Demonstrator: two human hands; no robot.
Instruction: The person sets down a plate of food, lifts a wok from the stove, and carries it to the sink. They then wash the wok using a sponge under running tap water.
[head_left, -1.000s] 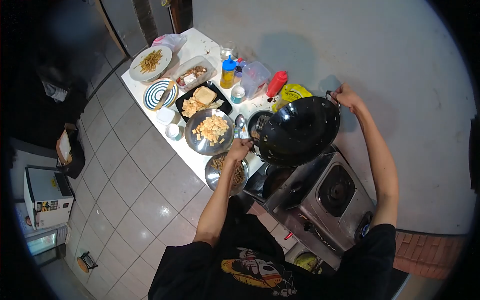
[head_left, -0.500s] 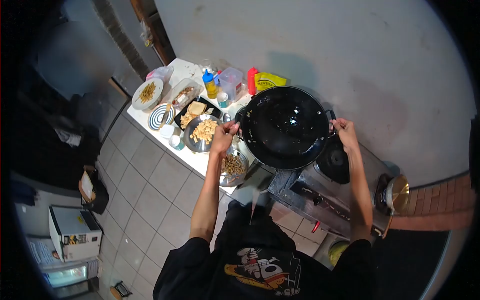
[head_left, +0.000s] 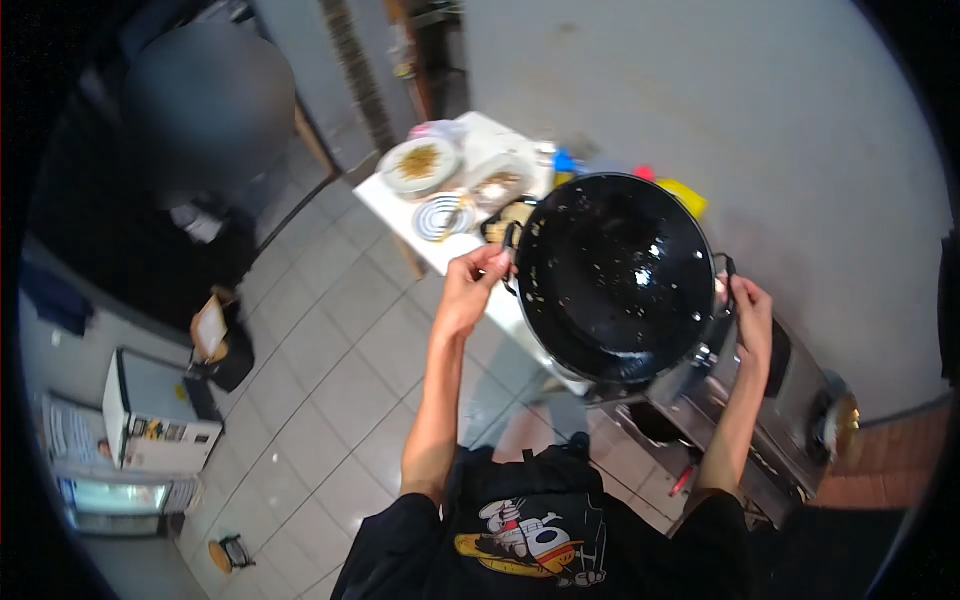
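Hanging btwn both hands, the black two-handled wok [head_left: 615, 275] is tilted w/ its inside, flecked w/ pale bits, facing the cam; its L loop handle is clamped in the L hand [head_left: 468, 295], its R one in the R hand [head_left: 753, 315]. Up-L of the wok, a white table [head_left: 485, 135] is seen, set w/ a blue-ringed plate [head_left: 432, 222] & a clear plastic container [head_left: 522, 181]; below-R of the wok, a metal stove [head_left: 795, 375] is partly covered by the R forearm [head_left: 738, 415].

Bare left forearm [head_left: 434, 405] and right forearm [head_left: 732, 425] stretched forward, well apart, left hand [head_left: 472, 290] pinching, right hand [head_left: 752, 312] gripping, fingers curled.
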